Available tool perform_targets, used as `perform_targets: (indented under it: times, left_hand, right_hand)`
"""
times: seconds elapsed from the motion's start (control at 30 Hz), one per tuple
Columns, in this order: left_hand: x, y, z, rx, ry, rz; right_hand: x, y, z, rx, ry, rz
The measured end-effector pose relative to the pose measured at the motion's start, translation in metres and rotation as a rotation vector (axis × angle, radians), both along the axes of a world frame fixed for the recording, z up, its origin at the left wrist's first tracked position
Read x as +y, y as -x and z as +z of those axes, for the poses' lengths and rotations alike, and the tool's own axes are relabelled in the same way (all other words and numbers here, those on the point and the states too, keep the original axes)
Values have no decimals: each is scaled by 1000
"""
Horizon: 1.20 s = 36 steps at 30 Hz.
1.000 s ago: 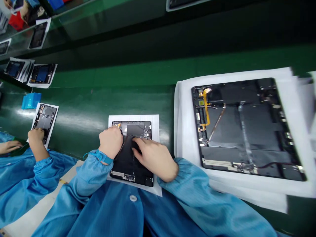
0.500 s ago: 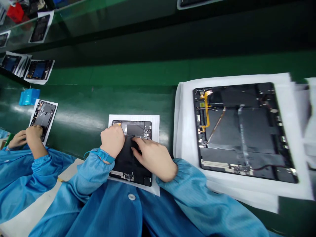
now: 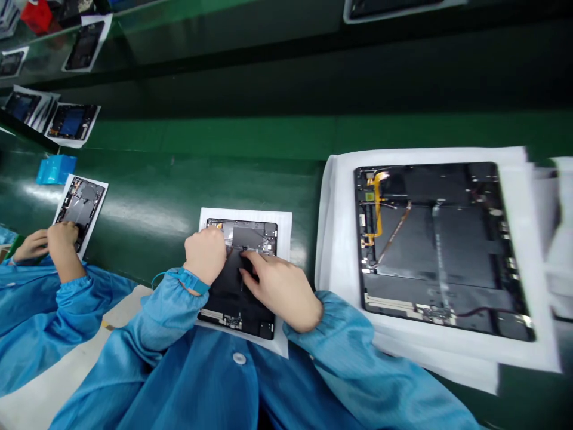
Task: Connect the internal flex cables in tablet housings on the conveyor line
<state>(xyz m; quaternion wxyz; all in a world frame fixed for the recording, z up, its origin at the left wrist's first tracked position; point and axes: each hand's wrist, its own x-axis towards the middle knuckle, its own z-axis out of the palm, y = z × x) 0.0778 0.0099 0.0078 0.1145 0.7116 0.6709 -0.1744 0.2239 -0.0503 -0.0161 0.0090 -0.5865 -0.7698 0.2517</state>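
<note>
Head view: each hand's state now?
Left hand: curled over the tablet; whether it grips anything cannot be told.
Right hand: partly open over the tablet's middle.

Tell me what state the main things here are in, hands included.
Left hand: curled; its grip is hidden.
Right hand: thumb and forefinger apart, over the middle device.
Middle device: opened, insides bare, on a white sheet.
Larger-looking device at right: opened, insides bare, on layered white sheets.
Wristband: worn, left wrist.
Co-worker's device: opened.
Blue item: unheld.

smock [image 3: 215,388] — blue; cuffs [image 3: 333,316] gathered; button [image 3: 239,358] — white, round; wristband [image 3: 193,280] blue
</note>
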Motion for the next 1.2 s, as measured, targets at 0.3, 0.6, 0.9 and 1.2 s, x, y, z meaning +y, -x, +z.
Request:
perform_targets:
  times: [0.3, 0.6, 0.9, 1.2]
  left_hand:
    - [-13, 47, 1, -121, -17, 106]
    - [-8, 22, -7, -108, 18, 32]
    - [-3, 1, 3, 20, 19, -17]
    - [5, -3, 5, 46, 31, -45]
  right_hand:
    - [22, 5, 2, 60, -69, -55]
    - [46, 20, -6, 137, 42, 1]
    - [37, 12, -6, 174, 31, -31]
    - [39, 12, 1, 185, 25, -8]
